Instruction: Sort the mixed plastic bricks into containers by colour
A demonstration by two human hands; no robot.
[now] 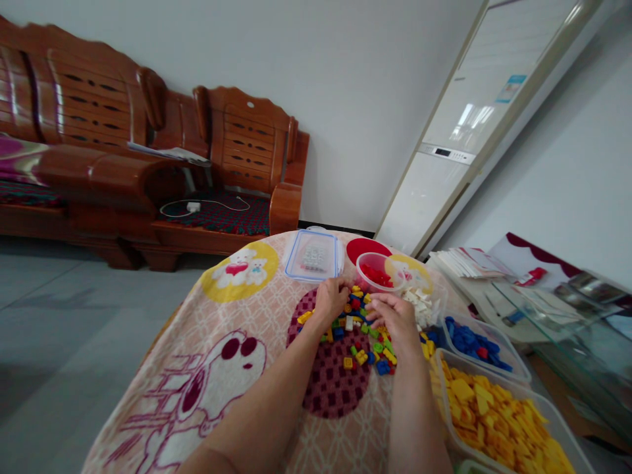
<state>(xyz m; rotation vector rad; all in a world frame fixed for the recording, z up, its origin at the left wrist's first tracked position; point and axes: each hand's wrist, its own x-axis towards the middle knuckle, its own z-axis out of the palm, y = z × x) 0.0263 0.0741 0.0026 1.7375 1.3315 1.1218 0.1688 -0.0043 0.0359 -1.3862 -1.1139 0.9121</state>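
Mixed toy building bricks [349, 323] in yellow, blue, green, red and white lie in a loose pile on a patterned tablecloth [316, 454]. My left hand [332, 301] is at the pile's far left side, fingers bent and drawn together at the bricks; anything between the fingertips is hidden. Over the right part of the pile, my right hand [395, 315] has curved fingers somewhat apart, with no brick visible in them. Just beyond it stands a clear round tub with red bricks [376, 275]. White bricks [419, 307] are heaped to its right.
A lidded clear box [313, 255] with a blue seal sits at the table's far side, beside a red round lid [365, 249]. On the right are bins of blue bricks [471, 341] and yellow bricks [498, 415]. A glass-topped stand [582, 349] and wooden chairs [247, 151] surround the table.
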